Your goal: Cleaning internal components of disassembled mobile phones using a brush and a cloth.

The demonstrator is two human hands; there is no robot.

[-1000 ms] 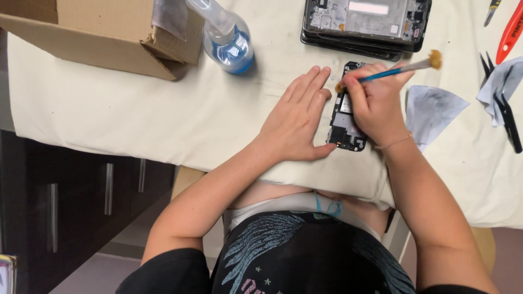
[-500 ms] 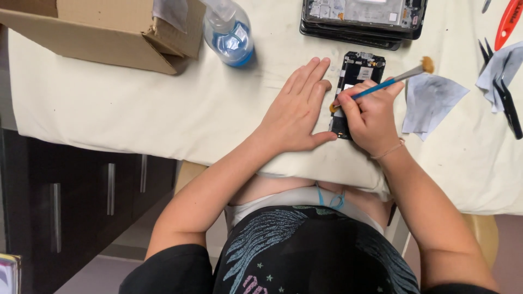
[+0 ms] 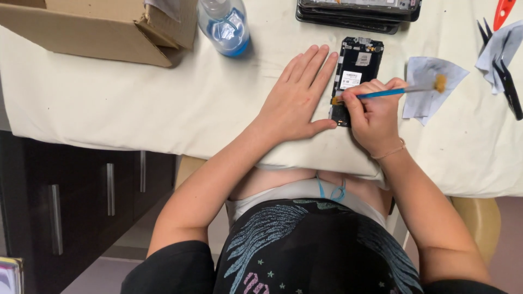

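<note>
An opened black phone (image 3: 359, 68) with its back off lies on the white cloth-covered table (image 3: 136, 103). My left hand (image 3: 297, 98) rests flat on the cloth, fingers apart, its edge against the phone's left side. My right hand (image 3: 373, 111) grips a small blue-handled brush (image 3: 403, 91); one end touches the phone's lower part, and the other end, a tan tuft, points right over a scrap of paper.
A cardboard box (image 3: 98, 27) and a clear water bottle (image 3: 223, 24) stand at the back left. A stack of dark phone parts (image 3: 359, 13) lies at the back. Grey paper scraps (image 3: 430, 87), black tweezers (image 3: 506, 81) and a red tool (image 3: 504, 12) lie at the right.
The view has shifted a little, so the phone and both hands sit lower in the frame. My right hand has moved the brush down toward the phone's lower end. My left hand stays flat.
</note>
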